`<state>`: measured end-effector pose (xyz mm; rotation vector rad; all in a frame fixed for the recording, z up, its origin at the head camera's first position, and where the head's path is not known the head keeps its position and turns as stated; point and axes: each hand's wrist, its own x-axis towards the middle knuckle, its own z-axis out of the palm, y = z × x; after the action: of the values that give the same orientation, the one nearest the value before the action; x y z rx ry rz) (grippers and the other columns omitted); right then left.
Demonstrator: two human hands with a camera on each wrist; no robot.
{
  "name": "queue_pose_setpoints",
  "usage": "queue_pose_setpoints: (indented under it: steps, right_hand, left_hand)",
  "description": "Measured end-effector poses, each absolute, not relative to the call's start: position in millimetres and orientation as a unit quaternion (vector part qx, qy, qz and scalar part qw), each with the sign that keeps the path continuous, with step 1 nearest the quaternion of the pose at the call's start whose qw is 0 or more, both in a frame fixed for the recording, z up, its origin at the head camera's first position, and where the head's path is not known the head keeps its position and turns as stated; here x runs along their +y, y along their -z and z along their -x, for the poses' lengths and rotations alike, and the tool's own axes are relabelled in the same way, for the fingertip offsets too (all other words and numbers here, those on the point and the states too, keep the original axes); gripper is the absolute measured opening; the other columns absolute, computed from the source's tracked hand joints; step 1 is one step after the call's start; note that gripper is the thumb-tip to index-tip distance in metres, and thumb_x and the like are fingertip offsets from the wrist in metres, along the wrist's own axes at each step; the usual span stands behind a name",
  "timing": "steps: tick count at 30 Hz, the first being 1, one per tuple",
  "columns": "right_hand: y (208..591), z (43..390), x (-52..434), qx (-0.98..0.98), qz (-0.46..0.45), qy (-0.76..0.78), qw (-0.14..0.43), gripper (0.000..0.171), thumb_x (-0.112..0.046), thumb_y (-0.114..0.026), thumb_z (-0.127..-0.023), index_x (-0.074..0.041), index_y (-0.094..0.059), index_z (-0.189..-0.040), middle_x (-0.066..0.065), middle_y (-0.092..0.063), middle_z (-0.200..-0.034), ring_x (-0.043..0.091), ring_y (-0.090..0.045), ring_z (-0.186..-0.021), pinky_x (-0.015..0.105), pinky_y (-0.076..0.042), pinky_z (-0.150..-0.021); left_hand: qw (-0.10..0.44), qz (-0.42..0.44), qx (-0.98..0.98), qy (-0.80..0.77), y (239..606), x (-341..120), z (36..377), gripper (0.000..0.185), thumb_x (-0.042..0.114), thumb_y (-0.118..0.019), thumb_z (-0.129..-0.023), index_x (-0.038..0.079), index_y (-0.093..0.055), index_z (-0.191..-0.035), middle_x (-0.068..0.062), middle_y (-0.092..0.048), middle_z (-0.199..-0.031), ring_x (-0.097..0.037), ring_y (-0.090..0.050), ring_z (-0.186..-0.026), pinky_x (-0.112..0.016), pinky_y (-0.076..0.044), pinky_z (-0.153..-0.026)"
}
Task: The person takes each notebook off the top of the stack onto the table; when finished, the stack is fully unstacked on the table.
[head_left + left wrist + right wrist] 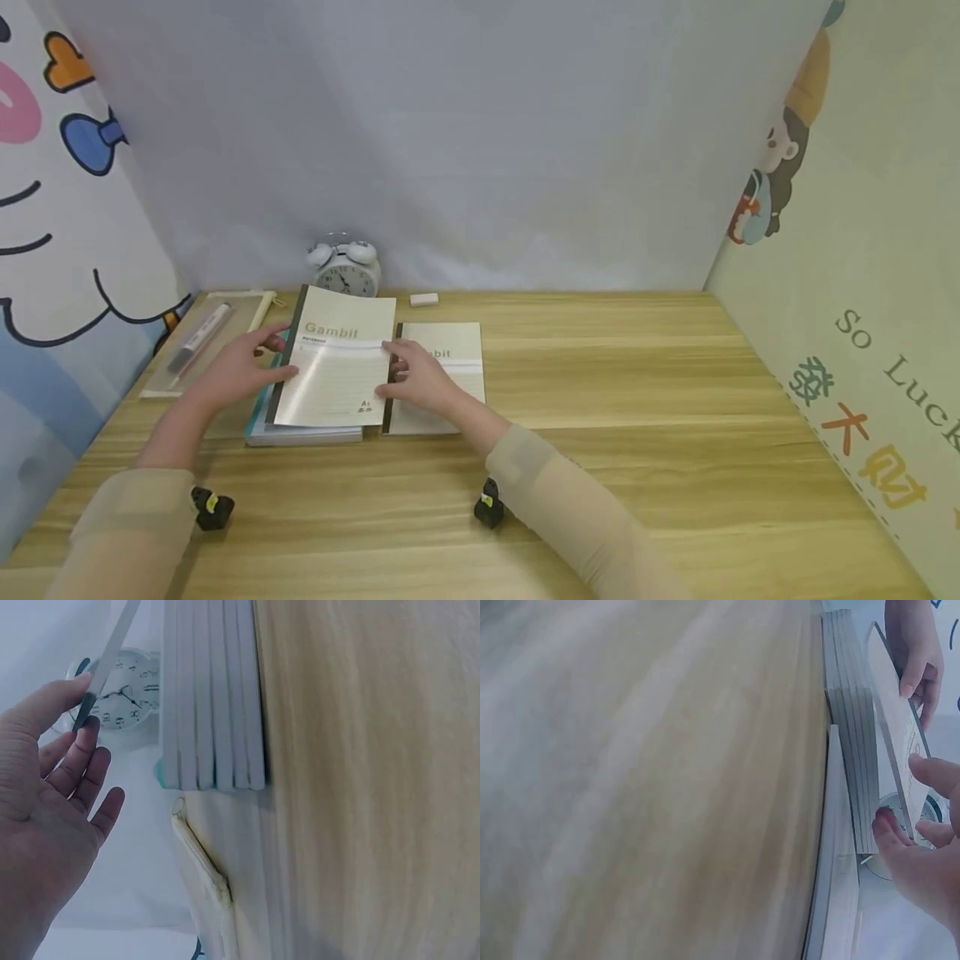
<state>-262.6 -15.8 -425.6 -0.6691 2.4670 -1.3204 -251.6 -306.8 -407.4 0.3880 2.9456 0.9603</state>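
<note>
Left of centre in the head view, a cream paper notebook with a dark spine and "Gambit" on its cover (pixel 337 367) is held tilted above a stack of pale notebooks (pixel 300 433) on the wooden desk (pixel 637 400). The left hand (pixel 240 367) pinches its spine edge between thumb and spread fingers, and the right hand (pixel 420 379) pinches the opposite edge, fingers slightly apart. Just right of the stack lies a second cream notebook (pixel 450 392); a white twin-bell alarm clock (pixel 345 267) stands behind.

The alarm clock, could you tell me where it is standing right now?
In the head view the alarm clock stands at the desk's back edge, left of centre, just behind the raised notebook and left of the eraser.
</note>
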Motion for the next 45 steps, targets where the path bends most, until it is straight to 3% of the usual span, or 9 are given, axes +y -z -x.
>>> queue_pose_setpoints:
  steps: [5,14,22,29,37,45]
  right_hand:
    - [417.6,265.1,-9.4,0.845,0.214,0.473,0.125,0.068,-0.013,-0.072,-0.083,-0.012,-0.041,-0.144,0.009,-0.029,-0.152,0.021,-0.058,-0.111,0.020,-0.052,-0.078]
    - [408.6,272.3,14.4,0.831,0.213,0.502,0.112,0.072,-0.004,-0.076,-0.077,-0.008,-0.044,-0.141,0.009,-0.034,-0.149,0.019,-0.063,-0.102,0.020,-0.053,-0.075]
    - [388.3,279.1,37.8,0.818,0.208,0.520,0.130,0.072,0.001,-0.077,-0.074,-0.006,-0.046,-0.139,0.008,-0.043,-0.144,0.018,-0.064,-0.097,0.024,-0.054,-0.074]
    - [369.7,277.8,60.0,0.822,0.209,0.513,0.130,0.070,-0.006,-0.076,-0.078,-0.013,-0.046,-0.140,0.005,-0.051,-0.135,0.015,-0.062,-0.096,0.026,-0.053,-0.075]
    - [353.6,276.6,83.6,0.842,0.216,0.481,0.115,0.071,-0.010,-0.077,-0.078,-0.016,-0.046,-0.141,0.006,-0.050,-0.128,0.016,-0.058,-0.092,0.023,-0.045,-0.065]
    - [345.4,279.6,111.7,0.858,0.254,0.438,0.090,0.067,-0.014,-0.076,-0.080,-0.014,-0.046,-0.141,0.005,-0.050,-0.126,0.019,-0.054,-0.097,0.027,-0.046,-0.069]
  left_hand:
    - [-0.014,-0.128,0.946,-0.298,398.9,-299.0,250.2,0.073,0.028,-0.067,-0.088,-0.004,-0.032,-0.143,-0.020,-0.055,-0.110,-0.036,-0.051,-0.106,-0.057,-0.034,-0.098]
    - [-0.019,-0.161,0.941,-0.298,378.1,-274.4,244.7,0.077,0.024,-0.067,-0.088,-0.002,-0.025,-0.147,-0.019,-0.055,-0.110,-0.038,-0.048,-0.111,-0.056,-0.033,-0.099]
    - [-0.046,-0.202,0.939,-0.275,362.6,-251.8,244.6,0.070,0.018,-0.069,-0.087,-0.003,-0.033,-0.144,-0.019,-0.057,-0.107,-0.037,-0.050,-0.106,-0.054,-0.037,-0.094]
    - [-0.068,-0.207,0.945,-0.245,353.6,-233.4,243.6,0.067,0.021,-0.069,-0.087,-0.001,-0.038,-0.142,-0.016,-0.059,-0.105,-0.036,-0.050,-0.105,-0.053,-0.039,-0.089]
    - [-0.046,-0.189,0.944,-0.268,346.5,-211.5,244.2,0.068,0.025,-0.067,-0.088,0.005,-0.035,-0.145,-0.016,-0.058,-0.111,-0.036,-0.045,-0.113,-0.053,-0.037,-0.095]
    - [-0.027,-0.192,0.931,-0.310,336.5,-187.5,246.1,0.070,0.021,-0.069,-0.087,0.005,-0.034,-0.146,-0.016,-0.056,-0.113,-0.035,-0.050,-0.118,-0.051,-0.037,-0.103]
